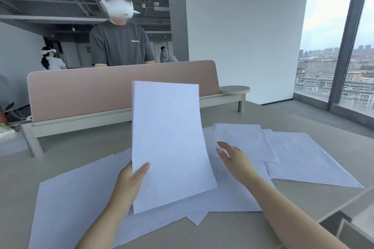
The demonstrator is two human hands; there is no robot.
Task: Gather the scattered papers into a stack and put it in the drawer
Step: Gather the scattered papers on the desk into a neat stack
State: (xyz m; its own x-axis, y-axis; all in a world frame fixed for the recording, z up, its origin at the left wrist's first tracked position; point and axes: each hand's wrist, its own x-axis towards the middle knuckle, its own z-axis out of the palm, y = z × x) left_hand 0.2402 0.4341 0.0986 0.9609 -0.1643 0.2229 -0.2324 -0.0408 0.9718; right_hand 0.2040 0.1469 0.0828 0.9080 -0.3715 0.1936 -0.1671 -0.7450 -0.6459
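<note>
My left hand [132,178] grips the left edge of a thin white paper stack [170,143], holding it upright and tilted away over the desk. Just right of that stack, my right hand [232,155] hovers with fingers apart and nothing in it, above a small pile of sheets [249,139]. More white papers lie scattered flat: a large sheet [70,204] at the near left, one sheet [309,159] at the right, and others overlapping under the held stack. At the lower right corner a drawer [352,228] shows, partly cut off by the frame.
The grey desk [81,145] ends on the right at an edge near a window. A pink divider panel [101,91] on a low shelf [234,89] runs across the far side. A person in a grey shirt [121,44] stands behind it.
</note>
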